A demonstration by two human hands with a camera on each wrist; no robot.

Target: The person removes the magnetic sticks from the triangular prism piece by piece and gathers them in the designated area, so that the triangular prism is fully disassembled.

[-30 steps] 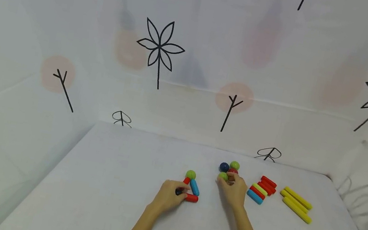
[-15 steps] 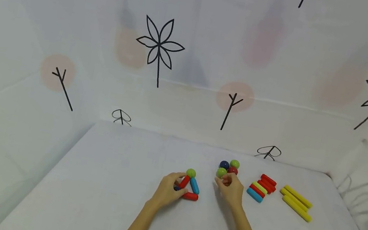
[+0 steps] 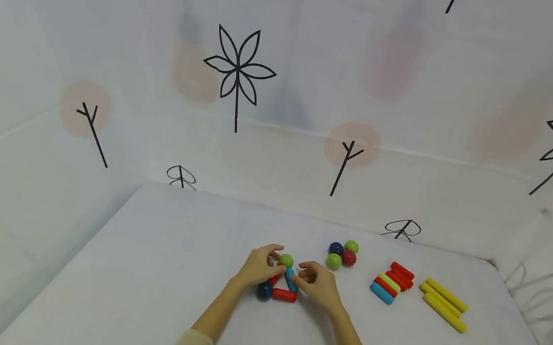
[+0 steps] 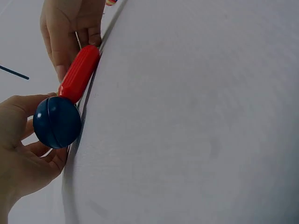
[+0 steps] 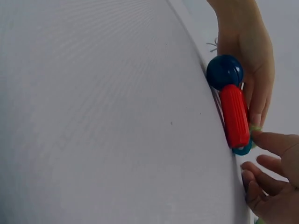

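Observation:
On the white tabletop, a small triangle of toy rods and balls lies between both hands. It has a green ball point(image 3: 286, 260) at the top, a dark blue ball point(image 3: 264, 291) at lower left, a red rod point(image 3: 284, 295) along the near side, a slanted red rod point(image 3: 275, 279) and a blue rod point(image 3: 292, 281). The left hand point(image 3: 258, 265) pinches around the green ball with index finger and thumb. From the right, the right hand point(image 3: 320, 285) has its thumb and curled fingers about the blue rod. In the left wrist view, the dark blue ball point(image 4: 57, 122) joins the near red rod point(image 4: 80, 73).
Behind the right hand sit a blue ball point(image 3: 336, 248), a red ball point(image 3: 349, 259) and two green balls point(image 3: 333, 261). Farther right lie several short red, yellow and blue rods point(image 3: 392, 283), then long yellow rods point(image 3: 444, 306). A patterned white cloth point(image 3: 277, 166) hangs behind.
The left hand has moved from the dark blue ball up to the green ball. The right hand has left the loose balls and come left to the blue rod.

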